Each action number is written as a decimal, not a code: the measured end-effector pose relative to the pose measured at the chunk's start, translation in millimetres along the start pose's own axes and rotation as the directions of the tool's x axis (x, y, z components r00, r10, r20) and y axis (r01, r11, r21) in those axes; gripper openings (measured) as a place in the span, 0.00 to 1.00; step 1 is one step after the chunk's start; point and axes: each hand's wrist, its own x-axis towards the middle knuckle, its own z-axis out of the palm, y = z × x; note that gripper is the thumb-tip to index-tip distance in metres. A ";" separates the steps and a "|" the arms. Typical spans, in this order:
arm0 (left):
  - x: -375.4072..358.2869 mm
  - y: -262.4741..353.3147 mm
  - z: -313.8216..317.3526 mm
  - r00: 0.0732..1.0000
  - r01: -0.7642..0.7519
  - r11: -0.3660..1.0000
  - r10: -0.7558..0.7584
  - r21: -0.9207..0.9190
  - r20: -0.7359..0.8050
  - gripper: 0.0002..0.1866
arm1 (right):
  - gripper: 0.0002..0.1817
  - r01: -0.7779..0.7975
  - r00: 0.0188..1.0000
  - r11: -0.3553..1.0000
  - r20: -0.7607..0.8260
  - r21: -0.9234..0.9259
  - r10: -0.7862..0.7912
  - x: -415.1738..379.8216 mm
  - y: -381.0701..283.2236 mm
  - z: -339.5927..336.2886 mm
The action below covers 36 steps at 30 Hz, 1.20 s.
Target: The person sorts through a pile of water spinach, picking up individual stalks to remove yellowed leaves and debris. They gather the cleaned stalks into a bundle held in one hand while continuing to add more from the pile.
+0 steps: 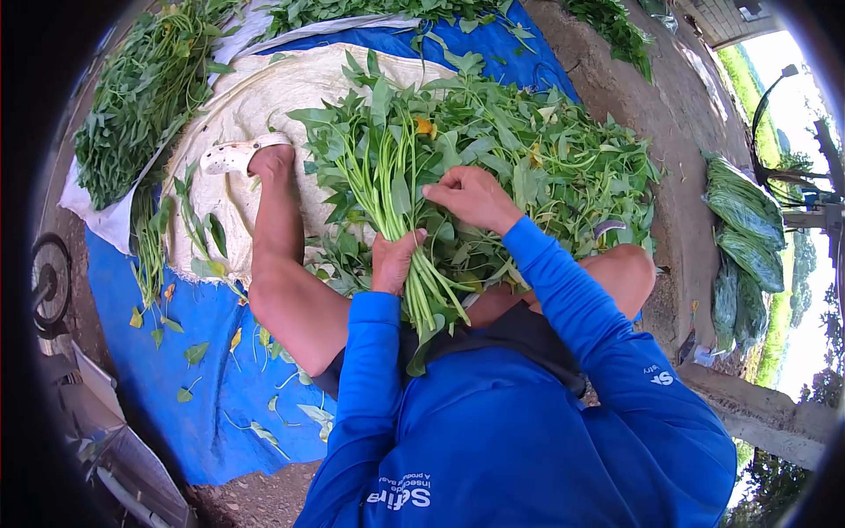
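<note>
My left hand (396,262) is wrapped around the stems of a bunch of water spinach (385,180), above my lap. Its leafy tops point away from me and the cut stem ends come out below my fist. Just right of the bunch, my right hand (475,195) has its fingers curled in a pinch close to the leaves. Whatever lies between those fingertips, if anything, is too small to make out. Under and beyond both hands spreads a heap of loose water spinach (563,158) with a few yellowed leaves.
A pale woven sack (238,110) lies over a blue tarp (211,352) strewn with fallen leaves. More greens (132,123) are stacked at the left. Bagged greens (744,211) lie along the right edge. A cardboard box (132,458) stands at the lower left, near a wheel (51,280).
</note>
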 end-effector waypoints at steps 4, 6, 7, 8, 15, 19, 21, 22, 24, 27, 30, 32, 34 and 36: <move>-0.8 6.8 9.1 0.996 -0.088 0.994 0.088 -0.058 -0.004 0.21 | 0.24 0.152 0.988 0.988 0.021 -0.033 -0.151 -8.9 12.1 41.1; 1.8 12.4 9.5 0.999 -0.047 0.994 0.045 -0.103 -0.019 0.21 | 0.21 0.103 0.994 0.951 -0.051 0.291 -0.092 -9.8 24.8 49.2; 0.0 14.8 5.4 0.999 -0.037 0.995 0.037 -0.090 -0.009 0.20 | 0.21 -0.022 0.999 0.966 -0.023 0.259 0.029 -14.0 31.2 49.8; -4.9 15.6 1.4 1.000 -0.013 0.996 0.011 -0.085 -0.028 0.20 | 0.21 -0.153 0.988 0.961 0.000 0.232 0.158 -23.7 40.2 48.6; -3.3 23.3 -3.0 0.999 -0.021 0.999 0.020 -0.028 -0.026 0.21 | 0.22 -0.194 0.966 0.978 0.160 -0.078 0.204 -49.7 68.5 0.9; -6.2 25.8 -3.5 1.000 0.013 0.999 -0.013 0.038 0.010 0.22 | 0.14 0.157 0.855 0.981 -0.513 0.113 -0.078 5.6 12.4 -70.3; -10.0 28.4 1.9 0.999 0.015 0.998 -0.018 0.065 0.049 0.21 | 0.15 0.330 0.804 0.929 -0.467 -0.167 -0.369 39.9 -5.4 -88.6; -10.8 31.0 3.5 0.998 0.010 0.997 -0.015 0.076 0.065 0.21 | 0.16 0.383 0.757 0.876 -0.443 -0.293 -0.479 62.2 -1.9 -91.2; -13.0 33.5 4.4 0.996 -0.002 0.995 -0.007 0.102 0.093 0.21 | 0.17 0.465 0.654 0.712 -0.338 -0.526 -0.677 97.5 6.1 -91.5; -19.7 36.9 4.7 0.992 -0.016 0.998 0.007 0.067 0.126 0.23 | 0.16 0.378 0.894 0.924 -0.238 -0.049 -0.379 109.9 6.6 -117.1; -19.2 37.0 1.5 0.992 0.024 0.999 -0.030 0.048 0.123 0.22 | 0.16 0.241 0.920 0.930 -0.369 0.277 -0.129 109.9 18.6 -144.4; -16.1 36.9 0.2 0.991 0.058 0.997 -0.064 0.051 0.119 0.22 | 0.10 0.240 0.893 0.945 -0.432 0.223 -0.125 91.4 9.7 -162.0; -14.5 36.2 -0.4 0.988 0.076 0.997 -0.080 0.031 0.131 0.21 | 0.10 0.309 0.848 0.951 -0.457 0.016 -0.268 85.8 17.7 -172.4; -13.7 36.7 2.3 0.984 0.084 0.996 -0.086 0.024 0.156 0.21 | 0.10 0.366 0.879 0.924 -0.287 -0.109 -0.382 82.7 21.6 -160.4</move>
